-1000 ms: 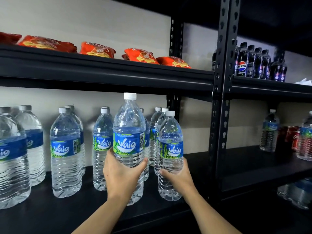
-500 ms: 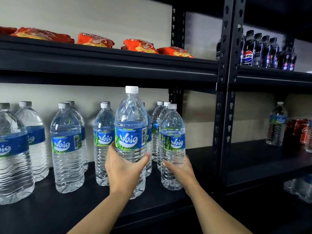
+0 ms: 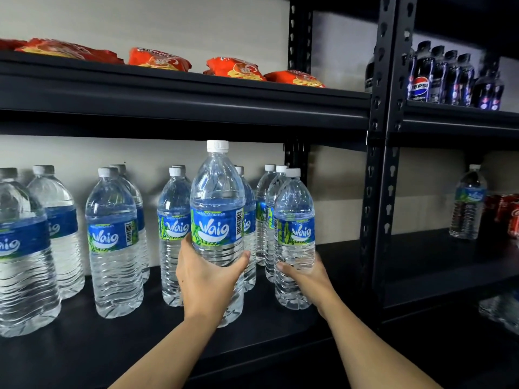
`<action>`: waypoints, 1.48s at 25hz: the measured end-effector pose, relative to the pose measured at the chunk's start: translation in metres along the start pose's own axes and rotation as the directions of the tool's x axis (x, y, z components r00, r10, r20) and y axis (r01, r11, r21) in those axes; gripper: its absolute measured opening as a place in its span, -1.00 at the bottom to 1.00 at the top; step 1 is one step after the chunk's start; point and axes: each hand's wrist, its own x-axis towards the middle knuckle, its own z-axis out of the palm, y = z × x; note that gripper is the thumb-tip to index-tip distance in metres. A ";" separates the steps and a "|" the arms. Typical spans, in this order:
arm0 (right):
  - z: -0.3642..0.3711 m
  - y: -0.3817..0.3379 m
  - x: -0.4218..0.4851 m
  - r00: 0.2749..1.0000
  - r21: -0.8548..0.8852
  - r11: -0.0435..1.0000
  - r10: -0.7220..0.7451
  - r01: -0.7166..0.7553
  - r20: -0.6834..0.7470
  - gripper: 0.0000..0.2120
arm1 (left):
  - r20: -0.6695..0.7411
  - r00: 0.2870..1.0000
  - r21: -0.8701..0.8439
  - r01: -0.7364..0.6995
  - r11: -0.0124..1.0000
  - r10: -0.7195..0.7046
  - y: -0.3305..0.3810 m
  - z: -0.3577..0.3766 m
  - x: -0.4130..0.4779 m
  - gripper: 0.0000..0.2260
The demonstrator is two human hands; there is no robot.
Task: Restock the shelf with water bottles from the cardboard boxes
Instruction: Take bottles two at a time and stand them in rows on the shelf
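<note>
Head view: left grip (image 3: pixel 207 279) wraps front bottle (image 3: pixel 217 220); right grip (image 3: pixel 304 277) clasps neighbouring bottle (image 3: pixel 294 237) on shelf (image 3: pixel 84 346).

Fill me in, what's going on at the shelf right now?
A person is stocking water bottles on the black shelf. The left hand grips a large bottle at the front of the shelf, in front of the rows already standing there. The right hand holds a smaller bottle standing at the right end of the group. Orange snack packs lie on the shelf above, with cola bottles in the next bay. No cardboard box is in view.
</note>
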 end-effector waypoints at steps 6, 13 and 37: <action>-0.004 -0.001 0.002 0.999 0.003 1.000 0.016 -0.016 0.031 -0.18 | 0.012 1.000 -0.006 -0.019 1.000 0.019 -0.003 0.008 -0.006 -0.21; -0.003 0.001 0.005 0.999 0.000 0.999 0.035 -0.035 0.016 -0.17 | -0.004 1.000 0.003 0.000 1.000 0.000 -0.016 0.015 -0.008 -0.20; -0.026 0.060 0.006 0.983 -0.870 0.482 0.080 0.108 0.166 0.30 | 0.096 0.995 0.021 0.024 0.999 -0.026 -0.046 0.079 -0.008 -0.02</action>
